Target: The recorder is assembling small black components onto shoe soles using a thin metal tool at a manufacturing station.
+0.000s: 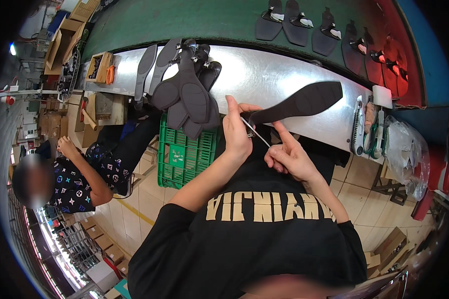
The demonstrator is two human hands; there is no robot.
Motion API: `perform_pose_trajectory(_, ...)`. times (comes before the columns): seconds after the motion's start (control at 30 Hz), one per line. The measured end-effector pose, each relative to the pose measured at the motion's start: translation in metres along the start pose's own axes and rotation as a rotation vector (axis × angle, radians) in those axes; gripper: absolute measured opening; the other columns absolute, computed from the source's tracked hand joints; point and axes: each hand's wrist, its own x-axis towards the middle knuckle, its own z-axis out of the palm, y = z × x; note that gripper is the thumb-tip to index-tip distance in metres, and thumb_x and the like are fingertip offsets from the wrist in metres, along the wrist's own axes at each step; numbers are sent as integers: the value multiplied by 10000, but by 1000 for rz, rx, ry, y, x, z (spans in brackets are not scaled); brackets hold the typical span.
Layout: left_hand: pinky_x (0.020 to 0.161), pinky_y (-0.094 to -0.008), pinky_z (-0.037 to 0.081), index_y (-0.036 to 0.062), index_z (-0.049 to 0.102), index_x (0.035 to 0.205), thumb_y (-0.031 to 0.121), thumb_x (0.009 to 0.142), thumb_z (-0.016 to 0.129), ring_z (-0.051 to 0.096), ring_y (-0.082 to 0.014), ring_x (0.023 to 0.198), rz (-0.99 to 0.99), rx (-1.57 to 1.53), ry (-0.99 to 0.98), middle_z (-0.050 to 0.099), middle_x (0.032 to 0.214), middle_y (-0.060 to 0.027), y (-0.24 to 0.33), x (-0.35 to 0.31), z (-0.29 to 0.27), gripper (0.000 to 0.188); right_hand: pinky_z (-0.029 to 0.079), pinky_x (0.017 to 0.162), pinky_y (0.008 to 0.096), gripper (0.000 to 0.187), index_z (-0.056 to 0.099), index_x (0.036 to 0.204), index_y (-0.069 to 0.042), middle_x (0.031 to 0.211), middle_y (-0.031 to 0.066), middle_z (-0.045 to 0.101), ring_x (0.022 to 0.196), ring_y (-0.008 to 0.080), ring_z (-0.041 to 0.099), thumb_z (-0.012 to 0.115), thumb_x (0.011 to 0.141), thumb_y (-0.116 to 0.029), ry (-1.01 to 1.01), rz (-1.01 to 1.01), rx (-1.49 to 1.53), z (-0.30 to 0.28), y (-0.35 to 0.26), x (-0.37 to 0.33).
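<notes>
Head view, centre: left hand half-closed on sandal, right hand part-curled around rod. Sandal likely light, flexible; grip narrow end.

Person's bare left forearm slanting up and rightward, left hand raised in a grip, thumb pointing up, right forearm angled up and leftward, right hand just beside it, index finger extended, other fingers curled.
</notes>
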Motion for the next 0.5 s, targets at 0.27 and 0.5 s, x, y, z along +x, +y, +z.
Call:
perform_pose_trajectory(0.27,706,-240,458,-15,655,759,631,1003,93,578,-132,658,334,273,-66,660,697,-73,-5,0,-8,890,311,429,180,427,423,1407,-42,708,9,480,510,50,384,479,1008,-185,-20,-7,399,-8,-2,6)
perform_pose_trajectory(0.5,756,-235,438,-24,652,782,771,884,-50,579,-149,714,373,302,-110,651,723,-79,12,-2,-8,1065,443,589,227,210,687,1051,20,790,67,650,653,111,595,534,908,38,334,-479,-743,7,0,5)
